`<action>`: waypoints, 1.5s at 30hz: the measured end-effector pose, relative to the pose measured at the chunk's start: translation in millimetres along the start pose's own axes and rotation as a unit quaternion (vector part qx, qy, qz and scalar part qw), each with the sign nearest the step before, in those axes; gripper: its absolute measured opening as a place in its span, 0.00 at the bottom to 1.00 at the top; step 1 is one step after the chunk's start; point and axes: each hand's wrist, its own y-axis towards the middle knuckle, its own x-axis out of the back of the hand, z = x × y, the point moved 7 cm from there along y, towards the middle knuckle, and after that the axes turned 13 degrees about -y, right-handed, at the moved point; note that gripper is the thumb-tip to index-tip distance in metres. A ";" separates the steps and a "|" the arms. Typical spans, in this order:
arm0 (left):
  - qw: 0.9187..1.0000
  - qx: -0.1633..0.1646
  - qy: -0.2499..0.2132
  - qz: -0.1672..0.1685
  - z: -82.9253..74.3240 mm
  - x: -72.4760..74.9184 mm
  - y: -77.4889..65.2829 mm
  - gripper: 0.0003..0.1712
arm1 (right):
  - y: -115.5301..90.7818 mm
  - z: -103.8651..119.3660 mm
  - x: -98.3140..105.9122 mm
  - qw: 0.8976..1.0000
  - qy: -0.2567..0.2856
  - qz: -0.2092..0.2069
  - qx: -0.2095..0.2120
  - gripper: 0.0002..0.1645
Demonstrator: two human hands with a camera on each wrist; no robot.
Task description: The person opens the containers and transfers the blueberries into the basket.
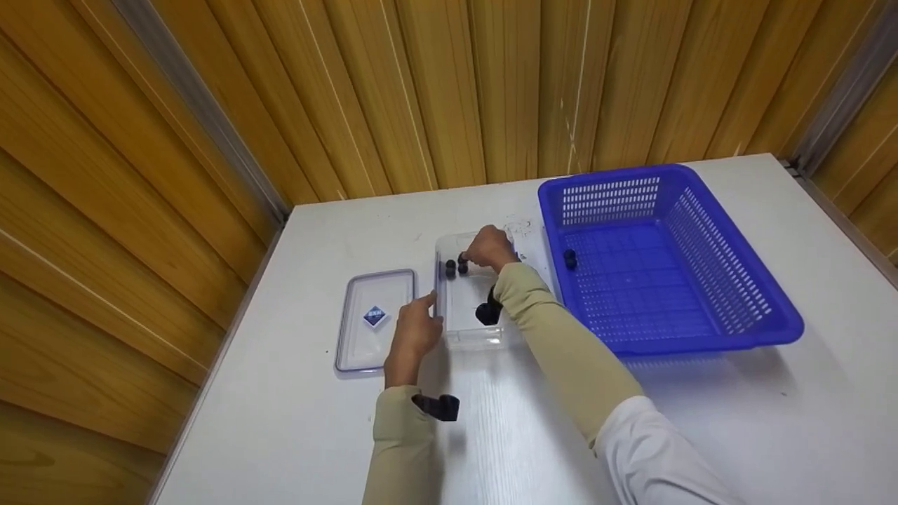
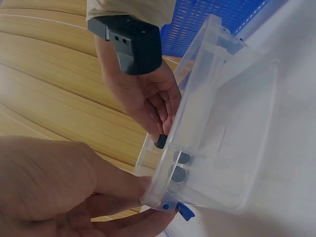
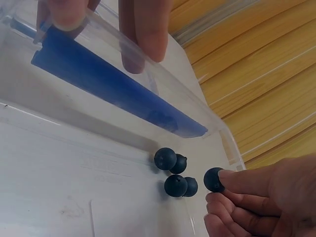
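My left hand (image 1: 417, 326) grips the near left wall of a clear plastic box (image 1: 459, 305), thumb at the rim and fingers beside a blue side clip (image 3: 118, 86). Reaching over the far part of the box, my right hand (image 1: 491, 247) pinches a small dark ball (image 3: 213, 179) between thumb and fingers. Several more dark balls (image 3: 165, 159) lie close together on the box floor, just beside the held one in the right wrist view. They are round, blue-black and about fingertip-sized. The box's far right corner is hidden behind my right hand in the head view.
A clear lid (image 1: 358, 344) with a bluish edge and a blue-and-white label (image 1: 375, 316) lies left of the box. On the right stands a blue slotted basket (image 1: 754, 270) with dark balls (image 1: 570, 259) at its left side. Yellow wood-look panels (image 1: 449, 91) stand behind the white table.
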 end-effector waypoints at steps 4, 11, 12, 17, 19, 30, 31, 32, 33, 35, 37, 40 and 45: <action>1.000 0.001 0.000 -0.003 1.0 2.1 -0.8 0.27 | -0.3 3.8 3.5 0.998 0.032 0.014 0.047 0.14; 1.000 0.008 -0.001 -0.005 -0.7 4.1 -0.3 0.27 | -1.6 -0.5 19.4 0.992 0.076 0.004 0.097 0.16; 1.000 0.010 -0.001 -0.004 -0.5 3.9 -0.5 0.27 | -1.0 -2.7 21.6 0.992 0.082 0.004 0.097 0.16; 1.000 0.000 0.012 -0.007 -0.8 3.6 -0.3 0.27 | -0.2 -14.5 32.1 0.988 0.125 0.017 0.084 0.17; 1.000 -0.002 0.012 -0.005 -0.4 3.1 -0.3 0.27 | -0.2 -19.3 37.5 0.985 0.150 0.022 0.077 0.17; 1.000 -0.011 0.011 -0.003 -1.1 2.5 -1.7 0.27 | -2.7 -54.5 81.6 0.975 0.215 0.003 0.058 0.20; 1.000 -0.017 0.014 -0.006 -1.4 3.8 -2.1 0.27 | -2.0 -58.1 84.7 0.975 0.217 -0.001 0.055 0.20; 1.000 -0.020 0.014 -0.010 -1.1 5.0 -2.7 0.27 | -1.3 -62.2 87.5 0.974 0.220 -0.004 0.050 0.20; 1.000 -0.023 0.016 -0.014 -0.8 6.1 -2.9 0.27 | -0.5 -65.6 90.0 0.974 0.223 -0.008 0.049 0.20; 0.999 -0.031 0.018 -0.021 0.0 8.3 -3.2 0.27 | 1.6 -74.1 94.1 0.971 0.236 -0.018 0.043 0.20; 0.999 -0.023 0.014 -0.020 1.9 9.0 -3.4 0.27 | 3.9 -84.5 97.3 0.964 0.261 -0.029 0.036 0.21; 1.000 -0.019 0.014 -0.015 2.7 8.8 -2.5 0.27 | 5.4 -104.2 100.1 0.946 0.320 -0.043 0.017 0.22; 1.000 -0.007 0.013 -0.012 3.3 8.1 -1.0 0.27 | 3.4 -139.6 97.6 0.927 0.370 -0.055 -0.013 0.19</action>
